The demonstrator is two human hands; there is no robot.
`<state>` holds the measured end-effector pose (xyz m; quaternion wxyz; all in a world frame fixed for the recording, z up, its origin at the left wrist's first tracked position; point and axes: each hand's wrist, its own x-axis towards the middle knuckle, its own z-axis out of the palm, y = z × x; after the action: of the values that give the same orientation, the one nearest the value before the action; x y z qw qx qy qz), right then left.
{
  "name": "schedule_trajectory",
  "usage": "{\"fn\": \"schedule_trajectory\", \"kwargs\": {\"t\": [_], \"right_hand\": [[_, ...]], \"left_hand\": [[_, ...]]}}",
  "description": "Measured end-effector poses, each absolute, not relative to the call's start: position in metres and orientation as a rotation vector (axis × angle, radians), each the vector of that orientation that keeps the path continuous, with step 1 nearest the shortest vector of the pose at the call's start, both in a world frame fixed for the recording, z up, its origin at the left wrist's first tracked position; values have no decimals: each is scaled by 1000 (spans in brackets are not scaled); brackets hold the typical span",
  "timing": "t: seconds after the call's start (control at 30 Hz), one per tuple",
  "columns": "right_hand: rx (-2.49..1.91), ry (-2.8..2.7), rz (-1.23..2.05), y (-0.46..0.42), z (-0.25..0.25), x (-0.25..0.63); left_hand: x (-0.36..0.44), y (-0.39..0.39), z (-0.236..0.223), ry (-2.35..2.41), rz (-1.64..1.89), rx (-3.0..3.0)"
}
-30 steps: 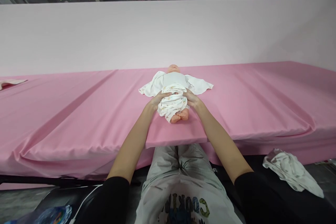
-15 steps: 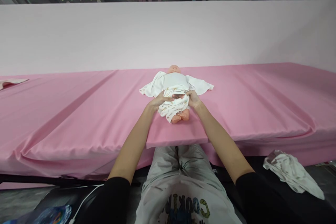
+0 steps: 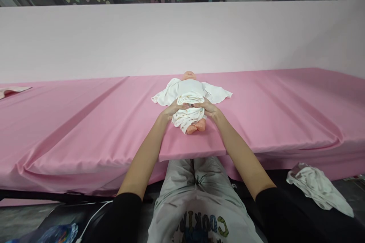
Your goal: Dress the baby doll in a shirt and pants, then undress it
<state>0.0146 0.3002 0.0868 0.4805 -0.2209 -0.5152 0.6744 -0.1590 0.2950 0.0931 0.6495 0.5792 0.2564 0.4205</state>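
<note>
A baby doll [image 3: 189, 75] lies on its back with its feet [image 3: 196, 126] towards me. Its white top [image 3: 168, 90] has both sleeves spread out. White patterned baby trousers [image 3: 188, 117] are bunched around its legs, the bare feet sticking out at the lower end. My left hand [image 3: 177, 108] is closed on the left side of the trousers, its thumb lying across the cloth. On the other side, my right hand [image 3: 208, 107] grips the trousers, with its thumb over the opening in the middle. The fingers under the cloth are hidden.
The doll rests on a pink-covered table [image 3: 94, 129] with a white wall [image 3: 182, 38] behind it. A crumpled white cloth [image 3: 318, 190] lies below the table edge at the right. At the far left is a pale cloth [image 3: 14, 90]. A white cable [image 3: 92, 218] runs at the lower left.
My right hand has shifted inward, and its thumb now lies across the opening of the trousers, covering much of it. My left hand and the doll have hardly moved.
</note>
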Motion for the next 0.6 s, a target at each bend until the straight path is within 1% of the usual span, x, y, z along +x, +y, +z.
{"fn": "schedule_trajectory", "kwargs": {"t": [0.6], "right_hand": [[-602,-1240,1590,297,91,12]], "left_hand": [[-158,295,92,578,954,1189]]}}
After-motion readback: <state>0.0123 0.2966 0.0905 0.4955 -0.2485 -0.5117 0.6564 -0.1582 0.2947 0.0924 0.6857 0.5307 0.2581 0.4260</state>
